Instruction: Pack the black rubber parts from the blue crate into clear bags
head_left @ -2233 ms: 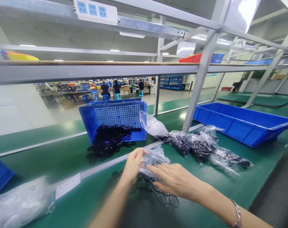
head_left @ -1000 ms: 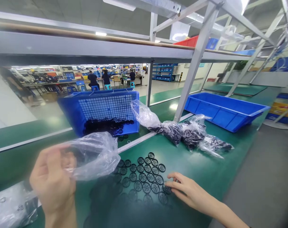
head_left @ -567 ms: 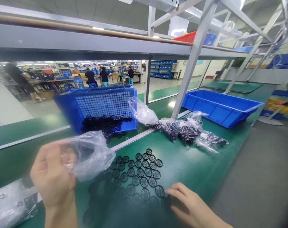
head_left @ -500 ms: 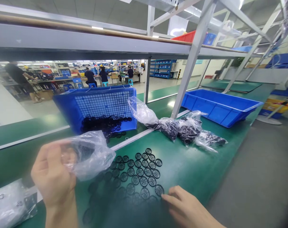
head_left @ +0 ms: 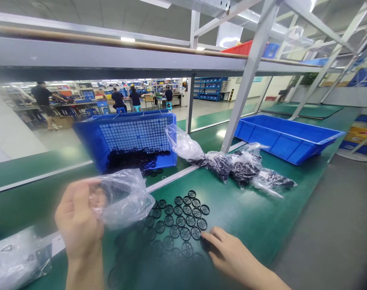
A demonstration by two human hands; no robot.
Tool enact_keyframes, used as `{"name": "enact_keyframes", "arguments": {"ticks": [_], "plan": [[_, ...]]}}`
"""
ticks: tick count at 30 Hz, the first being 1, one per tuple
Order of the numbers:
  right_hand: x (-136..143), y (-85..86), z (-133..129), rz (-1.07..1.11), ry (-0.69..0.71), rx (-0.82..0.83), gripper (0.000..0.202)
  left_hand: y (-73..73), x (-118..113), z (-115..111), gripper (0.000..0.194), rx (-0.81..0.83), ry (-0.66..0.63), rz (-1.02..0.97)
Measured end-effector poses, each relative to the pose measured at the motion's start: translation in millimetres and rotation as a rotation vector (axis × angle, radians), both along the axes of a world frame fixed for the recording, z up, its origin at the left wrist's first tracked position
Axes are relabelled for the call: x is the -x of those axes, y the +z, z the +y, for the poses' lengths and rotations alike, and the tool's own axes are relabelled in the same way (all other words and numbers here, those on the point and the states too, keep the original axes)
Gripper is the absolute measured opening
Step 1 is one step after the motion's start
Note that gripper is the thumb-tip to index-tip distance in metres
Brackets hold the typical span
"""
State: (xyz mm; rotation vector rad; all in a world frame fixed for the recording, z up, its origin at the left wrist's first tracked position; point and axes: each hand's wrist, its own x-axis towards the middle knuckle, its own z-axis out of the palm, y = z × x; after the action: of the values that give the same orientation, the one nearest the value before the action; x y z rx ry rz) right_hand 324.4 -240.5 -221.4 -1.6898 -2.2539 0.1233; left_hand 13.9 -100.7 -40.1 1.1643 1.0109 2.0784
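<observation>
My left hand [head_left: 80, 213] is closed on the gathered side of a clear plastic bag [head_left: 127, 199], whose mouth gapes to the right. Low on the right, my right hand [head_left: 231, 251] has its fingers and thumb round a black spoked wheel [head_left: 205, 244], partly hidden beneath them. Beside it, many similar black spoked wheels [head_left: 185, 233] lie flat in a loose spread on the green table [head_left: 246, 213]. The nearest ones are blurred. More wheels [head_left: 131, 160] are heaped inside a blue crate [head_left: 168, 160] tipped toward me.
Filled clear bags [head_left: 245, 167] lie beyond the wheels, near a metal post [head_left: 243, 84]. Behind them stands a blue bin [head_left: 280, 137]. A stack of plastic bags [head_left: 15, 257] is at lower left. An overhead shelf [head_left: 125, 60] spans the table. People [head_left: 118, 98] are in the background.
My right hand has moved onto the wheel at the spread's near right edge and closed round it. The view has shifted slightly; my left hand still holds the bag.
</observation>
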Motion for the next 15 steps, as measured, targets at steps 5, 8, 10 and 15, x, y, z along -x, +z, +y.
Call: {"name": "enact_keyframes", "arguments": {"ticks": [5, 8, 10, 15], "plan": [[3, -14.6, 3, -0.069, -0.001, -0.124, 0.041, -1.4, 0, 1, 0.016, 0.023, -0.015, -0.001], [5, -30.4, 3, -0.119, -0.029, -0.214, 0.035, -3.9, -2, 3, 0.017, 0.034, -0.030, 0.008], [4, -38.4, 4, -0.141, -0.042, -0.246, 0.033, -6.5, -3, 4, 0.020, 0.050, -0.060, 0.028], [6, 9.3, 18, -0.008, 0.004, -0.214, 0.026, -12.7, -7, 0, 0.029, 0.161, -0.237, 0.234]]}}
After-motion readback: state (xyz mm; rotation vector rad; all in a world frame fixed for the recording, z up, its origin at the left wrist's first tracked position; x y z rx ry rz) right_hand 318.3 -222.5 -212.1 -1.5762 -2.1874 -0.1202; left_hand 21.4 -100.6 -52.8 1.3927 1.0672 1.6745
